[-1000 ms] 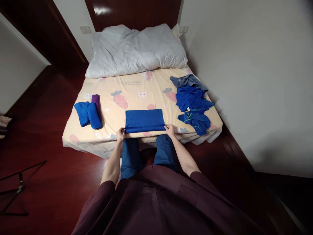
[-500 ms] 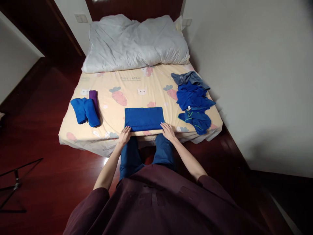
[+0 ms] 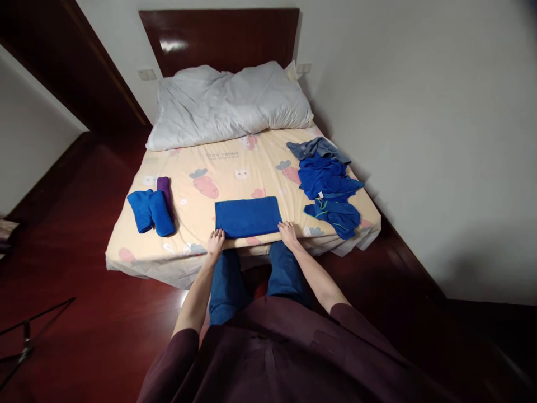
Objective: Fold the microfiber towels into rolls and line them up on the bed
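A blue cloth with a thin green edge lies flat as a wide rectangle near the front edge of the bed. My left hand is closed on its near left corner. At the near right corner, my right hand has its fingers curled onto the cloth. To the left rest two folded blue cloths beside a folded purple cloth. On the right is a loose heap of blue cloths, with a grey-blue cloth at its far end and a green-edged one at its near end.
The bed has a patterned sheet, with a pale quilt bunched against the dark headboard. A wall runs along the right. A black stand is on the floor at lower left.
The view has tilted up, showing more of the headboard. My fingers, which lay spread on the cloth's near corners, are now curled in and closed on them.
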